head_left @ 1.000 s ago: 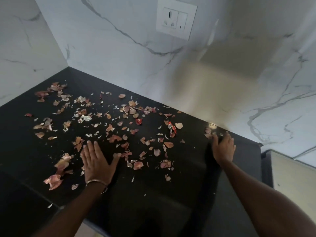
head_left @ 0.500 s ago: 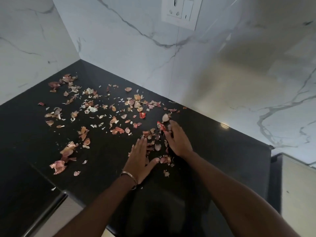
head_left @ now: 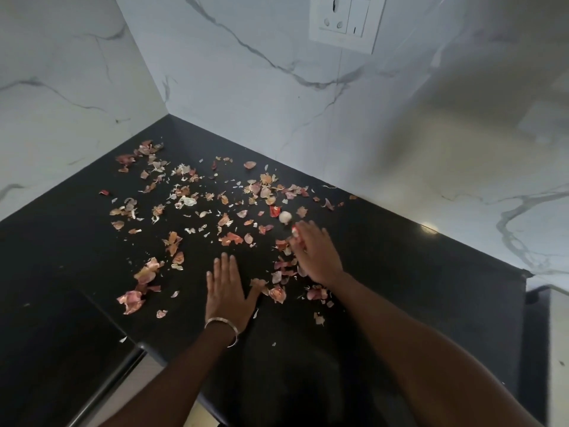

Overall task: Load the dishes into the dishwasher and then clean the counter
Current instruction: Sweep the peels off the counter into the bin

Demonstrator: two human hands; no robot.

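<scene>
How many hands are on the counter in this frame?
2. The left hand lies flat on the black counter near its front edge; the right hand is further back among the onion peels.

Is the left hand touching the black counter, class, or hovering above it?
Touching. The head view shows the left hand lying flat, fingers straight and spread, palm down on the black counter, with no gap or shadow visible beneath it.
</scene>
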